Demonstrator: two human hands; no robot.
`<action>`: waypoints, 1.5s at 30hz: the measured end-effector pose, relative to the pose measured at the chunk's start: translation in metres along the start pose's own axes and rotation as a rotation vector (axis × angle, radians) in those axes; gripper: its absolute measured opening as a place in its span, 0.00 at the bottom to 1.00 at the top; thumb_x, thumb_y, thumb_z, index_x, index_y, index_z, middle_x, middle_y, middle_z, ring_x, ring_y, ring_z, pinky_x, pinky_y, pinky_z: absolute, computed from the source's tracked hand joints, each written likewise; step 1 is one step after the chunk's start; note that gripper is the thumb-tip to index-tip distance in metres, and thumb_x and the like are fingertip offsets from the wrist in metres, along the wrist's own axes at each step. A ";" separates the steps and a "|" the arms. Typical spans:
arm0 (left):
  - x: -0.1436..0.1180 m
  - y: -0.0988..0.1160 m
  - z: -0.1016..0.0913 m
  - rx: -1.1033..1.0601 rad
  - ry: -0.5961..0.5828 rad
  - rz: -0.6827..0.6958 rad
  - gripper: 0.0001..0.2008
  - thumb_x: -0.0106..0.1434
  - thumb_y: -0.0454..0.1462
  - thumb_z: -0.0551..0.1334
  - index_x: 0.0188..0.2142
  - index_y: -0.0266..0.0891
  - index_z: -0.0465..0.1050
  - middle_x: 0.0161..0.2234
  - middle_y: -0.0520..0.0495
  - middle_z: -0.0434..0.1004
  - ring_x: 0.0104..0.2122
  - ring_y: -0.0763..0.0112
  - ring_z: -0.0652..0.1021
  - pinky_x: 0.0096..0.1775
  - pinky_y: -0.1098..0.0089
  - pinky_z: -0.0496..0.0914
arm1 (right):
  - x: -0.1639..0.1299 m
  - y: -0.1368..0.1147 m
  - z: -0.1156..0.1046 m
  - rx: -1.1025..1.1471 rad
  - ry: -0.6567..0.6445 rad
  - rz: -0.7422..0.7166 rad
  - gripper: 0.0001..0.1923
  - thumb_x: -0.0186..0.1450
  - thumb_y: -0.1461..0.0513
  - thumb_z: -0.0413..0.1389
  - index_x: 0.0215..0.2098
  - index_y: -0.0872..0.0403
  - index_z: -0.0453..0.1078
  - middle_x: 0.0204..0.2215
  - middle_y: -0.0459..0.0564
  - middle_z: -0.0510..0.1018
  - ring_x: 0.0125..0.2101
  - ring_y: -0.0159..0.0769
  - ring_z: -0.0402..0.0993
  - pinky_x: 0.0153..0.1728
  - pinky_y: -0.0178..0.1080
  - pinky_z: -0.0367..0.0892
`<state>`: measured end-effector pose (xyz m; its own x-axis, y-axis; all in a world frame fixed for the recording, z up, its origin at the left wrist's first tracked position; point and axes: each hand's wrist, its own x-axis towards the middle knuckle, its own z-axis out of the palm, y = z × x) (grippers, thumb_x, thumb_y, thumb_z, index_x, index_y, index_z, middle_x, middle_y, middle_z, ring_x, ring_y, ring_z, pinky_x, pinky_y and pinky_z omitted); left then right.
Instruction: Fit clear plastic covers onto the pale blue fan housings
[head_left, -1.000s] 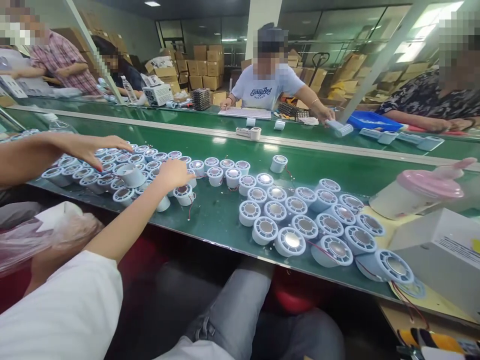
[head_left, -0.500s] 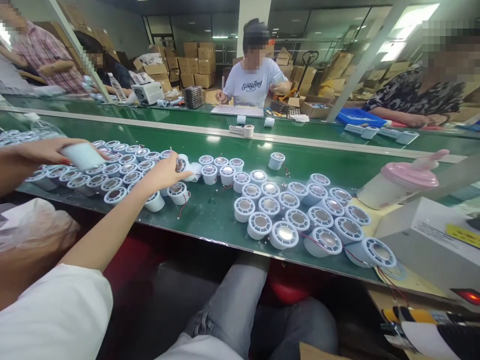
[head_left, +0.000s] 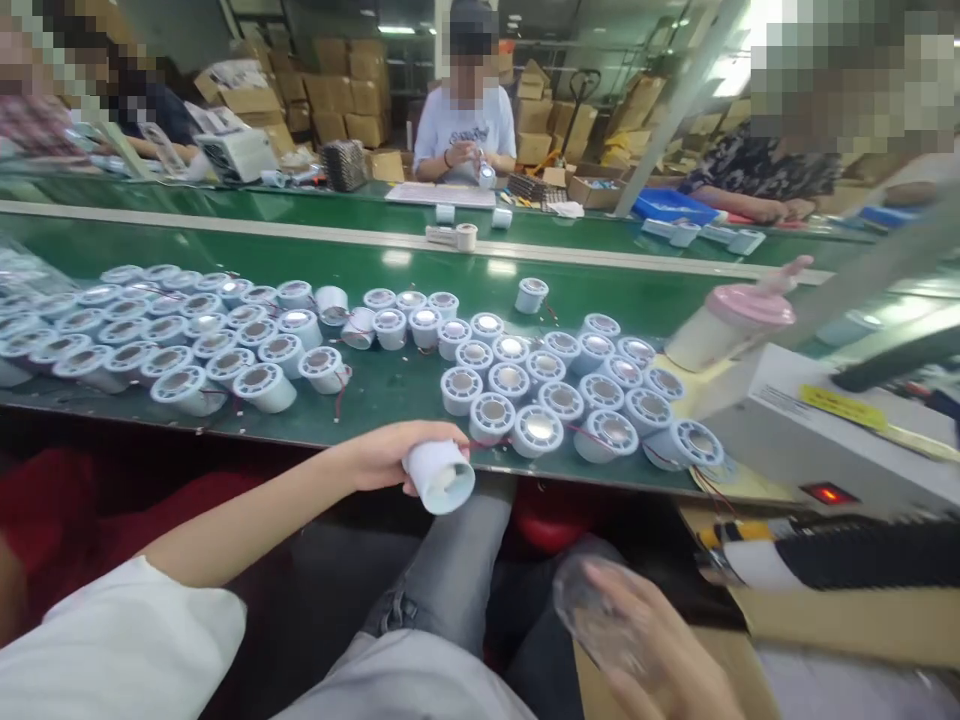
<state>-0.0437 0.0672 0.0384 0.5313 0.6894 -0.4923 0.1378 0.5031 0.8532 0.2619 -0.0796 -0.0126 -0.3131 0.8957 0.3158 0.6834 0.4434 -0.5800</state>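
Left hand [head_left: 382, 455] clasps white cylindrical housing [head_left: 441, 476] below table [head_left: 405, 410] edge, open end at 5 o'clock. Right hand [head_left: 660, 655] blurred, fingers around clear disc [head_left: 592, 610]. Advise steady housing, square alignment, avoid trapping wires.

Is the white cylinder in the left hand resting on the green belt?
No, the left hand holds the white cylinder in the air in front of the green belt, above the person's lap.

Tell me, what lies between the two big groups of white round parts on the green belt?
In the head view, only bare green belt separates the left group from the right group.
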 end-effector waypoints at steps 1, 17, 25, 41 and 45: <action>0.007 -0.007 0.013 0.059 -0.103 -0.040 0.19 0.56 0.49 0.60 0.38 0.35 0.70 0.30 0.46 0.71 0.20 0.76 0.68 0.14 0.79 0.56 | 0.006 -0.013 0.010 -0.065 0.017 -0.041 0.26 0.65 0.60 0.50 0.62 0.42 0.57 0.52 0.53 0.70 0.47 0.50 0.74 0.40 0.44 0.76; 0.056 -0.027 0.084 0.436 -0.311 -0.054 0.17 0.62 0.47 0.54 0.37 0.36 0.72 0.26 0.50 0.69 0.21 0.75 0.67 0.17 0.77 0.57 | 0.017 -0.022 0.026 -0.608 0.110 0.152 0.24 0.61 0.66 0.55 0.55 0.45 0.67 0.56 0.59 0.64 0.45 0.52 0.67 0.36 0.49 0.72; 0.048 -0.032 0.088 0.761 -0.190 0.543 0.19 0.55 0.44 0.67 0.45 0.41 0.73 0.42 0.47 0.72 0.41 0.65 0.73 0.44 0.68 0.66 | 0.026 -0.013 0.015 0.161 0.010 0.376 0.01 0.60 0.62 0.59 0.31 0.51 0.72 0.48 0.54 0.70 0.47 0.43 0.70 0.42 0.42 0.71; 0.060 -0.059 0.081 0.455 -0.418 0.486 0.33 0.52 0.40 0.70 0.57 0.43 0.64 0.54 0.38 0.70 0.50 0.58 0.74 0.47 0.62 0.72 | 0.028 -0.002 0.007 0.965 0.237 0.715 0.17 0.52 0.50 0.66 0.17 0.53 0.73 0.38 0.54 0.80 0.41 0.46 0.76 0.37 0.45 0.74; 0.055 -0.061 0.083 0.168 -0.426 0.331 0.32 0.52 0.36 0.70 0.56 0.42 0.64 0.55 0.39 0.68 0.50 0.61 0.74 0.49 0.61 0.71 | 0.018 -0.007 0.006 0.676 0.130 0.422 0.16 0.53 0.57 0.67 0.40 0.49 0.77 0.53 0.53 0.74 0.53 0.49 0.69 0.53 0.51 0.68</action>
<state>0.0467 0.0310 -0.0266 0.8544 0.5077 -0.1104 0.0190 0.1819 0.9831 0.2473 -0.0658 -0.0077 -0.0096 0.9995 0.0295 0.1666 0.0307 -0.9855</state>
